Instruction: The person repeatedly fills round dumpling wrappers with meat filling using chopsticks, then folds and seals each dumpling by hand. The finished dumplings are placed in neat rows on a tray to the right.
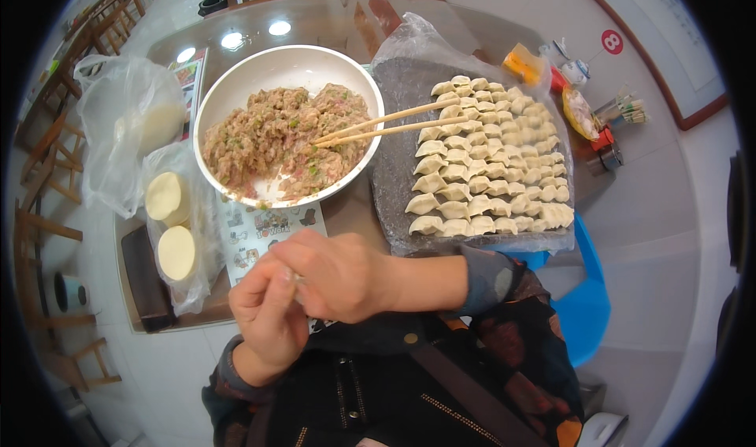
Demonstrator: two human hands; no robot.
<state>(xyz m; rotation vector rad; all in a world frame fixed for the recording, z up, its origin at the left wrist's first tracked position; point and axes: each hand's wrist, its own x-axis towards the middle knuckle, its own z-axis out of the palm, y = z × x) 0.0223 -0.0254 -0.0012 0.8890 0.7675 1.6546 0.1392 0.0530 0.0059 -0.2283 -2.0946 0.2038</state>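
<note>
Just in front of my body, my left hand (pixel 269 314) and my right hand (pixel 336 275) are pressed together, fingers closed around a small pale piece of dough (pixel 298 278), probably a dumpling, mostly hidden between them. Beyond them stands a white bowl (pixel 295 53) of minced meat filling (pixel 283 128) with green bits. A pair of wooden chopsticks (pixel 390 123) rests in the filling, their other ends reaching over the dumplings. At the right, rows of folded dumplings (pixel 484 157) lie on a dark tray (pixel 396 151) wrapped in clear plastic. Two stacks of round dumpling wrappers (pixel 176 252) lie on a plastic bag at the left.
Another plastic bag (pixel 127 128) with pale wrappers lies at the far left. A dark box-like object (pixel 144 275) is at the table's left edge, and a printed sheet (pixel 242 234) lies below the bowl. Jars and a toothpick holder (pixel 626 113) stand right; a blue stool (pixel 582 311) is below.
</note>
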